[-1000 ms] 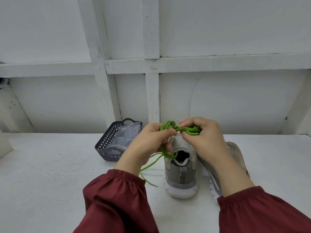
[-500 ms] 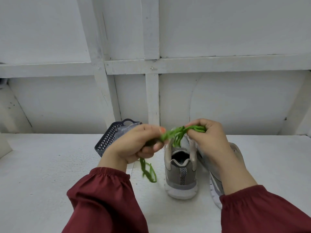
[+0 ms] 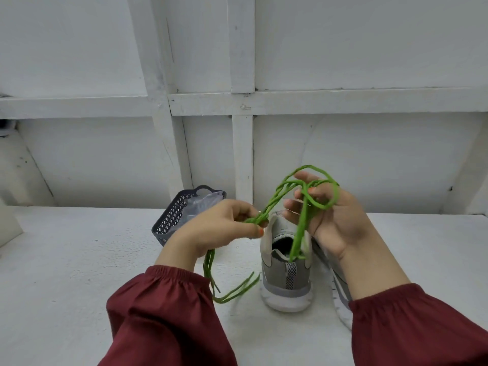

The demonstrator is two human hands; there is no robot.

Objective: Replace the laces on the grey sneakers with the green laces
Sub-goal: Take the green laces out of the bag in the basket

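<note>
1. No brand or writing can be read. The upright grey sneaker (image 3: 286,276) shows only a black-and-white chevron heel tab, and a small mark on its tongue is too blurred to make out.
2. The green laces (image 3: 301,223) are strung between both hands above this sneaker. One strand drops into its opening, and loose ends lie on the white table (image 3: 79,273) at its 9 o'clock.
3. The left hand (image 3: 224,228) has curled fingers pinching a bunch of strands.
4. The right hand (image 3: 332,215) is half open, palm towards the camera, with loops hooked round its bent fingers and thumb.
5. A second sneaker (image 3: 340,289) at 3 o'clock is mostly hidden behind the right wrist and red sleeve (image 3: 412,328).
6. At 10 o'clock a dark lattice basket (image 3: 171,220) holds clear plastic (image 3: 200,204), partly covered by the left hand.
</note>
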